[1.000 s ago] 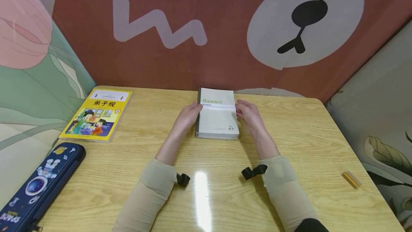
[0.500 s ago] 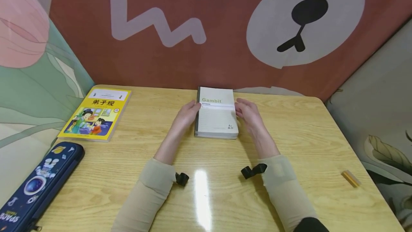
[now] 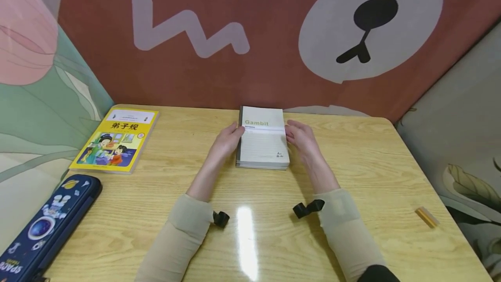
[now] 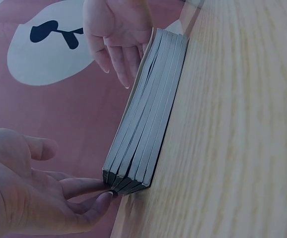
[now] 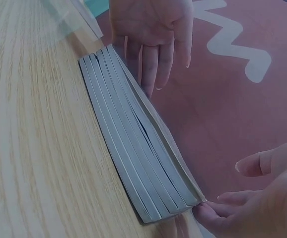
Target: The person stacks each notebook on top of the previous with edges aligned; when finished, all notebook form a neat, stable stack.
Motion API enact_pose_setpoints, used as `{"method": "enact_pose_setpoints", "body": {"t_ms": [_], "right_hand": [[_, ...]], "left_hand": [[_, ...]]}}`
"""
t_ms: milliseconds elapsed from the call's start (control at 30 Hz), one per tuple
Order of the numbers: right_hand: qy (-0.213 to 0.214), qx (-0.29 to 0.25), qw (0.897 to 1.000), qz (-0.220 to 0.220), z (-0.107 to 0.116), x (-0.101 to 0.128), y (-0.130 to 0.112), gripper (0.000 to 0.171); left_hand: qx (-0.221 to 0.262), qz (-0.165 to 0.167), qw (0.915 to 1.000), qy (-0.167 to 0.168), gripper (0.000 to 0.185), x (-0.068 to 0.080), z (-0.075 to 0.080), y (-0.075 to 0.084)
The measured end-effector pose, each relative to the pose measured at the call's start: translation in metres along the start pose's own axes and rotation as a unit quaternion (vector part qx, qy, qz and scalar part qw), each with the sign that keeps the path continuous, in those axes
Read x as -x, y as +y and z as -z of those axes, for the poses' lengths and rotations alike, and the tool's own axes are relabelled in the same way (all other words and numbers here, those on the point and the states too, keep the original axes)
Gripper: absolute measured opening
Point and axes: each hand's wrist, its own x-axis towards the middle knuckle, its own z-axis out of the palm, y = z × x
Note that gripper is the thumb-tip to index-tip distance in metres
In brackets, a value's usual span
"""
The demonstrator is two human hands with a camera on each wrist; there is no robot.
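Observation:
A stack of several notebooks (image 3: 264, 142) lies flat near the table's back edge, the top cover pale and lettered "Gambit", with dark spines to the left. My left hand (image 3: 227, 140) is at the spine side; in the left wrist view, fingertips of the left hand (image 4: 39, 193) touch the stack's near corner. Opposite it, my right hand (image 3: 301, 137) rests with its fingers along the page-edge side. Fingertips of the right hand (image 5: 257, 198) meet the upper corner in the right wrist view. Neither hand curls around the stack, and both thumbs are held apart from the fingers.
To the left lies a yellow picture-covered book (image 3: 115, 140), with a dark blue space-themed pencil case (image 3: 48, 225) nearer. A small yellow-brown striped object (image 3: 427, 217) is on the right of the wooden table (image 3: 375, 164). A printed reddish wall covering (image 3: 274, 77) stands directly behind the stack.

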Motion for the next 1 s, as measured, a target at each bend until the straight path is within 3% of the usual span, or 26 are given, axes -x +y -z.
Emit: {"method": "enact_pose_setpoints", "body": {"t_ms": [267, 767, 1000], "right_hand": [[0.002, 0.0, 1.0, -0.005, -0.0013, 0.0024, -0.0017, 0.059], [-0.003, 0.008, 1.0, -0.002, 0.001, 0.0017, -0.0024, 0.06], [-0.007, 0.009, 1.0, -0.003, -0.0005, -0.0008, -0.0012, 0.06]], "left_hand": [[-0.006, 0.006, 1.0, -0.002, 0.066, 0.0009, 0.0004, 0.0023], [-0.002, -0.025, 0.9997, -0.007, 0.063, 0.0011, -0.0038, -0.0012], [0.007, -0.017, 0.9998, -0.012, 0.063, 0.0021, -0.0025, -0.0018]]}}
